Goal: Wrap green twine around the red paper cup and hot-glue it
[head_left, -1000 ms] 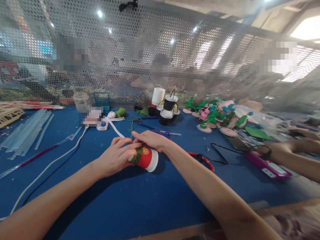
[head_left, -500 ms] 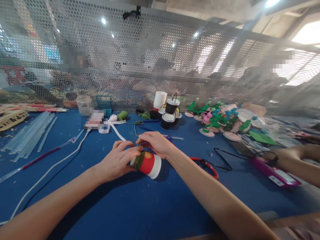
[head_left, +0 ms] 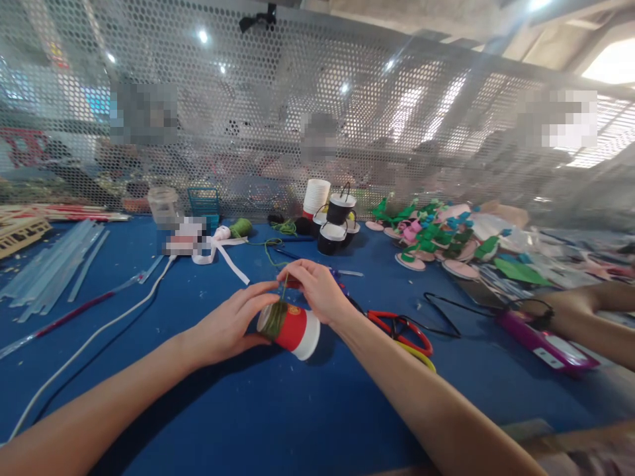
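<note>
A red and white paper cup [head_left: 303, 336] lies tilted on its side above the blue table, green yarn [head_left: 274, 320] wound around its narrow end. My left hand [head_left: 233, 320] is closed on that end, thumb below and fingers on top. Just above the cup, my right hand [head_left: 315, 287] pinches a green yarn strand [head_left: 285, 288] that rises from the winding. Its fingertips are partly hidden. Farther back, a loose strand [head_left: 270, 254] trails toward the green yarn balls.
Behind stand stacked white cups [head_left: 316, 196] and small black buckets [head_left: 332, 239]. Red-handled pliers [head_left: 421, 340] lie right of my right forearm. Glue sticks [head_left: 54, 268] and a white cable [head_left: 124, 314] are left. Paper-like flowers [head_left: 431, 231] and another person's hand [head_left: 560, 311] near a purple device [head_left: 543, 344] are right.
My right hand has moved slightly right, drawing the strand up from the cup. My left fingers have shifted, baring more of the wound yarn. More of the red and yellow handles shows.
</note>
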### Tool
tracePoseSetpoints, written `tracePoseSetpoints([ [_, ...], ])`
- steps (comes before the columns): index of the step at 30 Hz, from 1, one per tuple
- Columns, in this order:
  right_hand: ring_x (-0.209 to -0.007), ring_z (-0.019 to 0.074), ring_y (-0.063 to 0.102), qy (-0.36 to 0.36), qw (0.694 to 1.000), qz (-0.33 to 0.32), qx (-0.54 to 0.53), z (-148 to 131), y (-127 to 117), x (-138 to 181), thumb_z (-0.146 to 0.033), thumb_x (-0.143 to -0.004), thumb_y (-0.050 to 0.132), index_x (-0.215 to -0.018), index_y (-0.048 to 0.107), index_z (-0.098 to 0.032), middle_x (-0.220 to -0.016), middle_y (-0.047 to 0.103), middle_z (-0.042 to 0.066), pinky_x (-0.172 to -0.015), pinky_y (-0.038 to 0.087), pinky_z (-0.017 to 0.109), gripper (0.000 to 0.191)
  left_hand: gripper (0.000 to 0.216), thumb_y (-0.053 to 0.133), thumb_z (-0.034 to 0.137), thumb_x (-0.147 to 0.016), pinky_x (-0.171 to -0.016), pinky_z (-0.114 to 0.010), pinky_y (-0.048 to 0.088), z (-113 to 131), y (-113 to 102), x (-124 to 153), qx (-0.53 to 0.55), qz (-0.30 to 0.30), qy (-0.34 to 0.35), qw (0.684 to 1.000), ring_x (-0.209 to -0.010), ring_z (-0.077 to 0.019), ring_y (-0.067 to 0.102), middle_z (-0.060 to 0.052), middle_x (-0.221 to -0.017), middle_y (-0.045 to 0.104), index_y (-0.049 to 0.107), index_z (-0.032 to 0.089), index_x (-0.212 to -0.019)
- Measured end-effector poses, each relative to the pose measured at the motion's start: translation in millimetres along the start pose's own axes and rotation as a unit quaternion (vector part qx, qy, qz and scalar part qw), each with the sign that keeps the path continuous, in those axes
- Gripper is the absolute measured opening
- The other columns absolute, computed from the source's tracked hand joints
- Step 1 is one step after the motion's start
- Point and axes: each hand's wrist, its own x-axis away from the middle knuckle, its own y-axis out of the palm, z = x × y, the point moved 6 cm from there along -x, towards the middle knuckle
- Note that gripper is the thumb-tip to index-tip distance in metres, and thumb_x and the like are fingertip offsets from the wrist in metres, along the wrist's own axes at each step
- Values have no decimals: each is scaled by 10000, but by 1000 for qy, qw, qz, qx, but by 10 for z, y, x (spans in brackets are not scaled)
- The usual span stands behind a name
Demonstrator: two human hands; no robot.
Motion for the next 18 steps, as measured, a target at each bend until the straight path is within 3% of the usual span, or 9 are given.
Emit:
tracePoseSetpoints([
  [3,-623,110,530,-20,1000,19,-13,-28,-42,-3,-269,-677,516,-578,550,-171,-618,592,-5,-612,406,253,143,622,671,288,-719,-892,-436,462,-69,34,-5,6,-21,-39,999,-1087,-268,517,-135,-1166,512,305,219,-1216],
  [11,-570,97,508,-61,997,39,21,-69,-97,-17,-265,-713,516,-618,519,-174,-586,578,-16,-566,386,242,132,528,655,383,-716,-884,-391,466,-112,49,-27,35,-23,-66,997,-1057,-249,531,-119,-1121,528,401,194,-1139],
  [18,-597,102,521,-72,990,16,122,-83,-77,-37,-276,-750,500,-623,514,-174,-602,578,-10,-606,396,246,163,555,682,343,-698,-914,-395,451,-64,54,-15,12,-10,-29,999,-1088,-252,514,-115,-1122,549,400,196,-1152],
])
